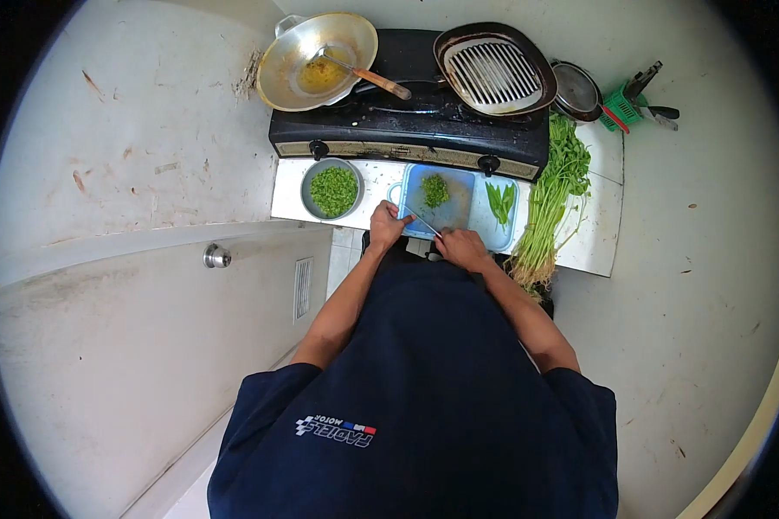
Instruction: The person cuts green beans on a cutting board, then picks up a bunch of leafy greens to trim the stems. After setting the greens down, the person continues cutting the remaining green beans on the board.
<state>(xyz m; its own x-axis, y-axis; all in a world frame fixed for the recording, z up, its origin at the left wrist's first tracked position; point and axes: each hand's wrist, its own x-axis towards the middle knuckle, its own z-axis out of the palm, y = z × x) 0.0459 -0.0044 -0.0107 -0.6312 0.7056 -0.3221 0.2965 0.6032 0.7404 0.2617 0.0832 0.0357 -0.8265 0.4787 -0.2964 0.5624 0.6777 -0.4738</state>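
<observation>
My right hand (464, 249) is closed around the handle of a knife (426, 226) at the front edge of a blue cutting board (460, 227). The thin blade points up and left towards my left hand (388, 227). My left hand is closed at the tip end of the blade, its thumb and fingers on either side. On the board lie a small heap of chopped green herbs (434, 190) and, farther right, some cut green leaves (499, 203). A grey bowl (361, 192) of chopped greens stands left of the board.
Behind the board is a black gas stove (407, 130) bearing a wok (273, 73) with a wooden-handled spatula (381, 82) and a grill pan (493, 73). Long leafy stalks with roots (541, 221) lie at right. A lidded pan (576, 89) and green utensil basket (621, 107) stand behind them.
</observation>
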